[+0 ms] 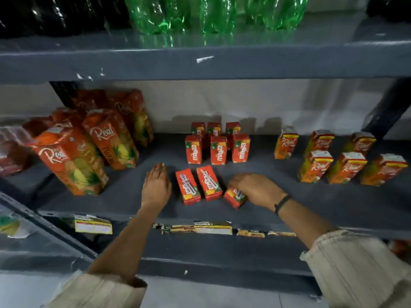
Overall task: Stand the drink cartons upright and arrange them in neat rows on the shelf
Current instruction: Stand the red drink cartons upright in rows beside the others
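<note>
Several small red Maaza cartons stand upright in two rows at the middle of the grey shelf. In front of them two small cartons lie flat on their backs, side by side. A third lying carton sits to their right, with my right hand shut on its far end. My left hand rests flat on the shelf just left of the lying cartons, fingers together and holding nothing.
Tall Real juice cartons lean at the shelf's left. Small Real cartons stand in two rows at the right. Green bottles sit on the shelf above. Torn price labels hang on the front edge.
</note>
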Demonstrator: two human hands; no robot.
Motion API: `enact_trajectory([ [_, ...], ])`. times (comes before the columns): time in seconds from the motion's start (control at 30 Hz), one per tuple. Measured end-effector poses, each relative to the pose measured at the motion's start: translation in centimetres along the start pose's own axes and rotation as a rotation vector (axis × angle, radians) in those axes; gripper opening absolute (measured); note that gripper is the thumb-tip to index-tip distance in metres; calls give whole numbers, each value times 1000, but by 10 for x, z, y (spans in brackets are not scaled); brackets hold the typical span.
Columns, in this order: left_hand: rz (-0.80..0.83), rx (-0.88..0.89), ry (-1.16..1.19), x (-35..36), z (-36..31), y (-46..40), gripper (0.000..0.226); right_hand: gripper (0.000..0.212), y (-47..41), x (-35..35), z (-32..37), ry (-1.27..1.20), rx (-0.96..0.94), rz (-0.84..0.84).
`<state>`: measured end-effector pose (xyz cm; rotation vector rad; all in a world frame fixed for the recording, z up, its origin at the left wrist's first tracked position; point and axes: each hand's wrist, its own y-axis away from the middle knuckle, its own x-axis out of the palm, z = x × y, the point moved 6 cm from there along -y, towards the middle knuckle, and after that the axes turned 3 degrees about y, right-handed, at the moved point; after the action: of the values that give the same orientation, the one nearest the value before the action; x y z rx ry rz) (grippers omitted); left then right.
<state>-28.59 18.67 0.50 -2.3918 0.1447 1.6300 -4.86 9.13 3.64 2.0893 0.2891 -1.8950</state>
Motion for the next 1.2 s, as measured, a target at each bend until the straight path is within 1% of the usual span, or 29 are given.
enact_trajectory([
  [0.07,22,15,13,3,0,-10,53,53,9,-7,-14,-173,212,-96],
  [0.13,41,8,34,8,-2,-16,53,53,21,-16,-28,-425,473,-324],
  [0.2,75,-10,51,15,-3,-18,53,60,34,-19,-37,-701,724,-572],
  [0.23,85,-14,56,20,-2,-16,52,65,39,-18,-38,-782,823,-658],
  [0.27,83,-4,55,24,-1,-15,50,66,43,-16,-37,-798,900,-704],
  [0.33,61,11,48,27,1,-13,48,64,44,-12,-31,-758,981,-706],
  [0.4,47,13,43,27,3,-14,47,64,42,-8,-27,-748,1008,-673],
  [0.47,36,25,45,28,2,-16,46,72,42,-7,-28,-763,1017,-652],
  [0.53,24,42,47,27,1,-16,44,86,46,-10,-29,-710,1045,-625],
  [0.6,21,48,37,28,2,-16,42,96,53,-19,-29,-514,1103,-601],
  [0.67,19,47,35,28,2,-16,43,92,57,-33,-29,-291,1153,-588],
  [0.73,20,39,39,28,2,-16,43,86,51,-46,-33,-176,1183,-507],
  [0.8,18,40,43,28,3,-16,44,82,36,-52,-38,-179,1201,-348],
  [0.87,16,38,42,29,4,-16,44,76,20,-53,-41,-194,1156,-183],
  [0.9,16,35,44,28,4,-16,45,70,13,-53,-43,-201,1127,-134],
  [1.0,18,33,53,28,3,-15,45,40,5,-58,-48,-246,1016,-98],
  [1.07,20,34,54,27,3,-16,45,28,-1,-66,-51,-205,870,-58],
  [1.13,22,30,49,27,3,-15,45,28,-8,-71,-52,-158,693,-1],
  [1.2,24,22,52,26,3,-15,45,36,-12,-72,-53,-152,542,32],
])
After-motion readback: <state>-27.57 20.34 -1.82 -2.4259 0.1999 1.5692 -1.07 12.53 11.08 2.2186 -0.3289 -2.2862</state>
